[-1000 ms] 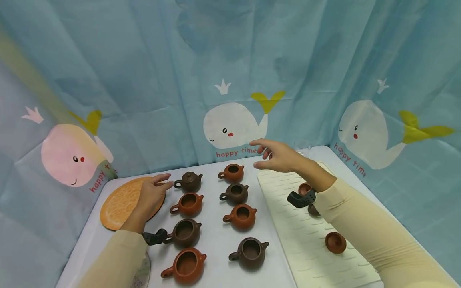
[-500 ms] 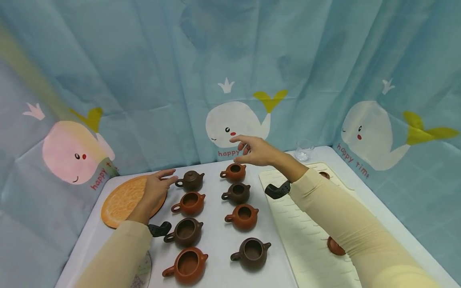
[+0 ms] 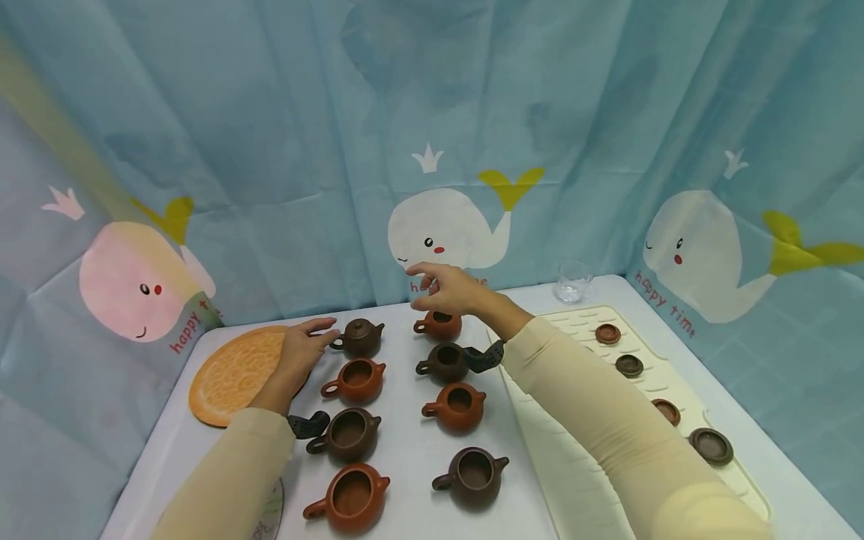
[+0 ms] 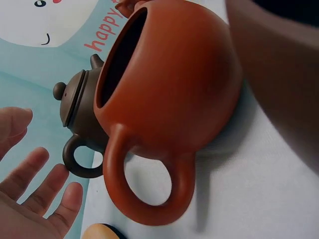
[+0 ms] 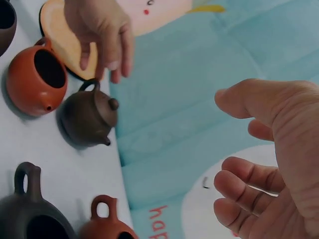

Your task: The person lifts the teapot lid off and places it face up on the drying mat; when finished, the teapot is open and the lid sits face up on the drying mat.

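At the back left, a dark brown teapot stands with its knobbed lid on. My left hand is beside its handle, fingers spread and fingertips right at the handle loop, gripping nothing. The left wrist view shows that handle close to the fingertips. Over the back reddish teapot hangs my right hand, fingers loosely bent and nothing in its grasp. In the right wrist view, thumb and fingers stand apart. A lidless reddish teapot sits in front of the lidded one and looms large in the left wrist view.
Several more lidless teapots, brown and reddish, fill two columns. Right of them, a cream mat bears several lids. A glass cup stands behind it. An orange-slice mat lies at left, before a whale-print curtain.
My right hand has swung left from beside the cream mat to above the back reddish teapot, uncovering lids on the mat. My left hand has edged right, closer to the lidded teapot's handle.
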Demonstrator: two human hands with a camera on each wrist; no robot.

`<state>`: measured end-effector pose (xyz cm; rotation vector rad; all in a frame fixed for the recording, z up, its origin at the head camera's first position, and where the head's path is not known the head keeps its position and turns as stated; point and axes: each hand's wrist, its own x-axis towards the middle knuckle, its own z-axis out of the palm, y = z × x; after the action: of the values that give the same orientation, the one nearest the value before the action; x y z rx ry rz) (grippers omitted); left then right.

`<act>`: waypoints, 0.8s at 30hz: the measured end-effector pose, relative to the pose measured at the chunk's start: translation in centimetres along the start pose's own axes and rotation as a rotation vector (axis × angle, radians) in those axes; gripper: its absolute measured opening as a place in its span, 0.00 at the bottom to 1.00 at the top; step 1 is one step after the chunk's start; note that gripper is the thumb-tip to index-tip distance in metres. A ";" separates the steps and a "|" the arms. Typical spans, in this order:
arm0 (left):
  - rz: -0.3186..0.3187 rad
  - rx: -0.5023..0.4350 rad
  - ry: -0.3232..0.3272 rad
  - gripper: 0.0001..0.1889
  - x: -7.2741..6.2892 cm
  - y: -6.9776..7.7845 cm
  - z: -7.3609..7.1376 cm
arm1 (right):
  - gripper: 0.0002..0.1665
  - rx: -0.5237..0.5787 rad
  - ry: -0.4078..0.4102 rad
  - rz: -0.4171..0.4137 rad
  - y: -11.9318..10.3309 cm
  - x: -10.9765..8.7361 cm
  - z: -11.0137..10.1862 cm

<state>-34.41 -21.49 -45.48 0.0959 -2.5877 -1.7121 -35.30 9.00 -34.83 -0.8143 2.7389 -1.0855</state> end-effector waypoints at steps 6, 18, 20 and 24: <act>0.006 -0.005 0.005 0.20 0.7 -0.3 0.5 | 0.33 -0.008 -0.017 0.029 0.2 1.9 2.8; -0.026 0.032 0.010 0.20 1.2 -1.0 0.8 | 0.32 0.008 -0.067 0.079 -0.2 4.5 7.3; -0.027 0.042 0.009 0.19 1.2 -1.1 0.8 | 0.32 -0.008 -0.078 0.079 -0.3 4.9 7.9; -0.036 0.050 0.004 0.18 1.1 -1.4 0.8 | 0.32 -0.018 -0.099 0.081 -0.4 5.4 8.8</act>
<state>-35.55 -21.41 -47.12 0.1487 -2.6423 -1.6570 -37.38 0.62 -40.48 -0.7314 2.6785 -0.9794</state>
